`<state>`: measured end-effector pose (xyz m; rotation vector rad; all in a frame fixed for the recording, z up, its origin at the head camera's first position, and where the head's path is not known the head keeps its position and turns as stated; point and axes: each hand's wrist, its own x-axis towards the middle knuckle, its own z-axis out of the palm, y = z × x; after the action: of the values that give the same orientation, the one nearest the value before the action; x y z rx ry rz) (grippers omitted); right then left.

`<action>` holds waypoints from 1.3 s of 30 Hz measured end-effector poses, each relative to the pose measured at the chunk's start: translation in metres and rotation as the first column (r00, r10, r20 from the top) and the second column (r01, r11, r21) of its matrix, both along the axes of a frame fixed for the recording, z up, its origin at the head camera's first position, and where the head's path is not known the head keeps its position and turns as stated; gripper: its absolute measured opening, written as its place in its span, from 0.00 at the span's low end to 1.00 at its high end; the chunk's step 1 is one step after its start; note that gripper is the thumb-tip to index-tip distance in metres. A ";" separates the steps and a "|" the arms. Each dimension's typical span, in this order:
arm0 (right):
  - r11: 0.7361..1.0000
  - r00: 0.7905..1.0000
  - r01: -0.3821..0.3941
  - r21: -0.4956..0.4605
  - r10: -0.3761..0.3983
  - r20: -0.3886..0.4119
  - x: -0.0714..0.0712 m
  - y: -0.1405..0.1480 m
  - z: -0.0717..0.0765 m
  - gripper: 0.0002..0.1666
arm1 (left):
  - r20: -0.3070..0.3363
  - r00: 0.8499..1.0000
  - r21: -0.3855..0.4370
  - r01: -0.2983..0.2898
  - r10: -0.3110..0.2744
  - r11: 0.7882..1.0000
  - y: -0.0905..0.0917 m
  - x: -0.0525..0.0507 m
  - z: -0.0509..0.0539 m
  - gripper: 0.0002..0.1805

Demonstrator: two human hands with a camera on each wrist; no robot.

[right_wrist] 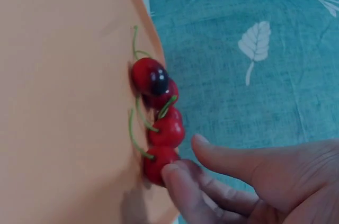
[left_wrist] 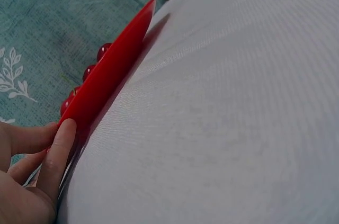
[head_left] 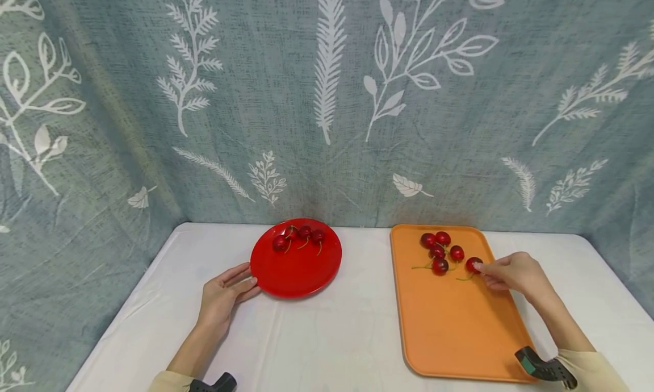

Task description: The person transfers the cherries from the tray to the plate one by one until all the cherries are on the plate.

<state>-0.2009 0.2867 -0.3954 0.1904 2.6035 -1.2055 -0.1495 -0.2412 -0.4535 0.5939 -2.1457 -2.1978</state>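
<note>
On the left, a round red plate carries several dark red cherries near its far rim. My left hand holds the plate's left edge; in the left wrist view its fingers lie along the rim. On the right, my right hand reaches over an orange tray. Its fingertips pinch a cherry with a green stem; one fingertip covers part of this cherry in the right wrist view, while an upper finger stands apart from it.
More cherries with stems are clustered at the tray's far end, left of my right hand. White cloth covers the table between plate and tray. A blue-green curtain with white leaf prints hangs behind the table.
</note>
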 end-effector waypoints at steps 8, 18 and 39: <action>0.999 0.998 -0.009 0.033 0.008 0.055 0.002 -0.005 -0.012 0.20 | -0.016 1.000 -0.001 -0.022 0.022 1.000 0.001 -0.001 0.000 0.27; 0.996 0.998 0.057 0.065 -0.056 -0.019 -0.006 -0.005 -0.017 0.19 | -0.011 1.000 -0.010 -0.022 0.021 1.000 0.001 -0.002 -0.001 0.29; 0.993 0.997 0.017 -0.115 -0.025 -0.072 -0.012 -0.003 -0.012 0.21 | -0.003 1.000 0.013 -0.020 0.020 1.000 0.001 -0.002 -0.003 0.30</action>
<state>-0.2125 0.2832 -0.4078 0.1538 2.5907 -1.3897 -0.1515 -0.2403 -0.4566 0.6102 -2.1156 -2.2030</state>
